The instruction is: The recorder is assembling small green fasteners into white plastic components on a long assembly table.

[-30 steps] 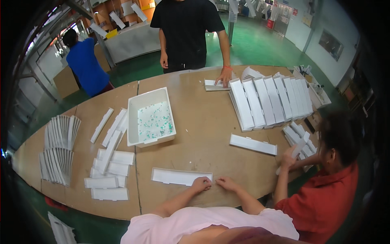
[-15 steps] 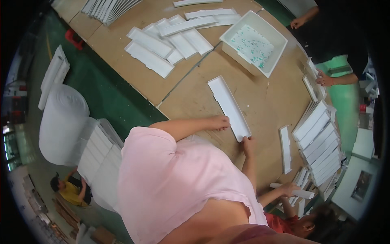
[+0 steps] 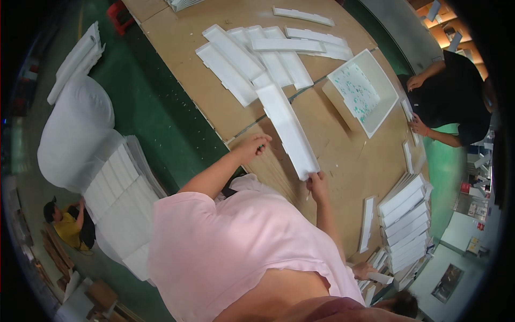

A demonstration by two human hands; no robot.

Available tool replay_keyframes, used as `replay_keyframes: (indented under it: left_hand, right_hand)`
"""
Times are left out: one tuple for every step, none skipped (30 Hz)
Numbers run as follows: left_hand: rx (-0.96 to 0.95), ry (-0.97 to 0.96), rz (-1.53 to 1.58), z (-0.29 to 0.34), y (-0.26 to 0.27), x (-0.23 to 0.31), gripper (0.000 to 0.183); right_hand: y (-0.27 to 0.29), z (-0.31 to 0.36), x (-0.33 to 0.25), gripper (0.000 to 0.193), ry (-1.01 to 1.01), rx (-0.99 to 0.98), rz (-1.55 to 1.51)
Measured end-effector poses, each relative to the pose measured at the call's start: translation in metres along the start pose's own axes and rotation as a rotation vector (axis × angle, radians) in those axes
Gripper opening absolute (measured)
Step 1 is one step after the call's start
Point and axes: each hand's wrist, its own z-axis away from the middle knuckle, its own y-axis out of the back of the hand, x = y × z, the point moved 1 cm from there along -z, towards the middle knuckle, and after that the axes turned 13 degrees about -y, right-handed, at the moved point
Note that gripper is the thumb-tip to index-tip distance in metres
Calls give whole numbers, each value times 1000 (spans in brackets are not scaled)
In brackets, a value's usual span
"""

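Observation:
A long shallow white tray [image 3: 289, 134] with raised edges and small side tabs lies slanted ahead of me. My right hand [image 3: 317, 185] pinches its near end. Its far end overlaps the near end of another white tray [image 3: 233, 51] in the group behind. To the left of the tray, apart from it, my left hand [image 3: 254, 149] hovers with curled fingers. A small dark greenish bit shows between those fingers, too small to name.
A deep white bin [image 3: 339, 104] with small green and white bits stands far right. Fanned white trays [image 3: 405, 220] lie at right, near a single narrow strip [image 3: 367, 224]. Co-workers work at the right side; another person [image 3: 70, 225] is at lower left, beside stacked white sheets [image 3: 115, 188].
My left hand has left the tray and moved left. The tray has slid away to the far left, its far end onto another tray, with my right hand still on its near end.

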Motion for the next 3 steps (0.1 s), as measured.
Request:
replay_keyframes:
  left_hand:
    - [56, -28, -20, -2, 10, 6, 19]
    - [112, -56, -40, -3, 21, 12, 22]
    - [169, -84, -63, -2, 34, 19, 25]
  right_hand:
    - [-15, -8, -15, 12, 40, -28, 64]
    - [-28, -17, -26, 12, 52, -38, 96]
    - [-42, -27, -34, 12, 65, -52, 127]
